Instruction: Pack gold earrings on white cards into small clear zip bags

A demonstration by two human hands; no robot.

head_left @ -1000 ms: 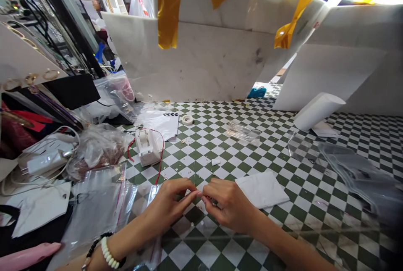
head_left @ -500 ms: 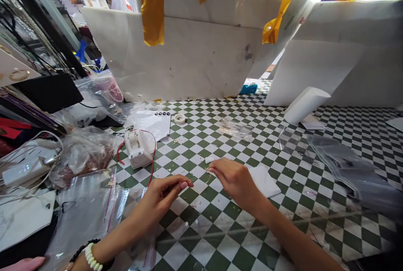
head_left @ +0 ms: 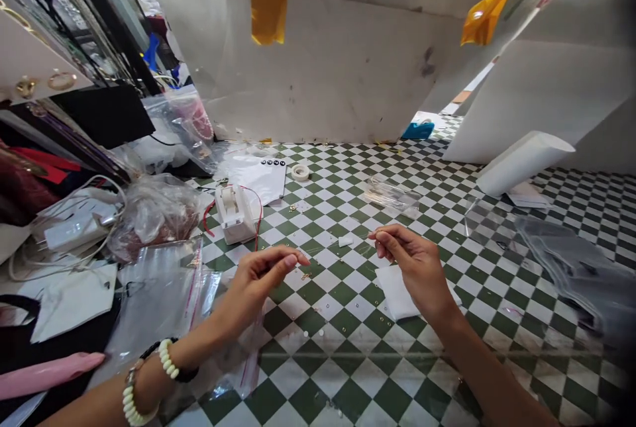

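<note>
My left hand [head_left: 265, 275] is closed in a pinch above the checkered table, thumb against forefinger. A thin clear thread [head_left: 318, 253] shows faintly beside its fingertips. Off to the right, my right hand [head_left: 415, 265] also pinches a fine strand, too thin to make out fully. Tiny gold pieces [head_left: 305, 276] lie just below the left fingertips, and several small rings and white discs [head_left: 320, 332] are scattered nearer me. A folded white tissue [head_left: 397, 291] lies partly under my right hand. Between the hands, farther back, is a small white piece [head_left: 345, 241].
On the left stand a white tape dispenser [head_left: 234, 215] with red cord, plastic bags [head_left: 163, 281] and a cable. A tape roll [head_left: 300, 173] and clear packets [head_left: 392, 196] lie farther back. Grey pouches [head_left: 561, 261] and a white paper roll [head_left: 527, 161] are right. A white board [head_left: 318, 69] stands behind.
My hands have moved apart, the right one going right and turning so its thumb side shows. The view has shifted, and most things now sit farther right or higher in it.
</note>
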